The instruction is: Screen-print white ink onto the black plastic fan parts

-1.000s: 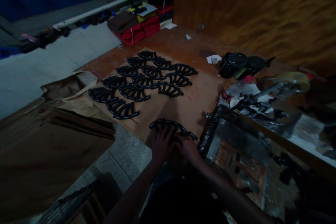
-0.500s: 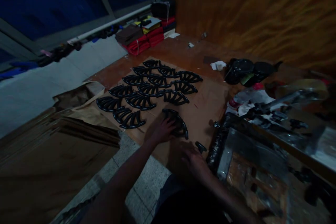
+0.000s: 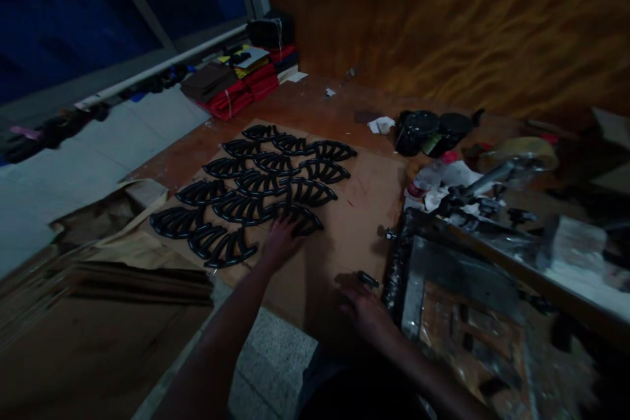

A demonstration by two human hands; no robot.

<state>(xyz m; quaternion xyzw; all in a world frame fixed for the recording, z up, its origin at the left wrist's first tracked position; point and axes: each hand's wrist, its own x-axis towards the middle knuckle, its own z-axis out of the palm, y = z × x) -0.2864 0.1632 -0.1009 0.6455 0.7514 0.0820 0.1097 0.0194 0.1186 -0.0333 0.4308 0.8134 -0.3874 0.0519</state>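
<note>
Several black fan-shaped ribbed pieces [image 3: 256,190] lie in rows on a brown cardboard sheet [image 3: 364,203]. My left hand [image 3: 281,241] reaches forward and rests its fingers on the nearest piece [image 3: 301,218] at the end of a row. My right hand [image 3: 361,307] lies low on the cardboard near its front edge, fingers loosely curled, beside a small black part [image 3: 368,279]. Whether it holds anything is hidden in the dim light.
A metal press or frame [image 3: 443,289] stands at the right. Black tins [image 3: 428,131], a plastic bottle [image 3: 433,177] and rags lie behind it. Red and dark stacks [image 3: 246,79] sit at the far back. Folded cardboard [image 3: 123,275] lies at the left.
My left hand slid the black piece forward and left, up against the rows. My right hand let go of it and stayed back by the front edge.
</note>
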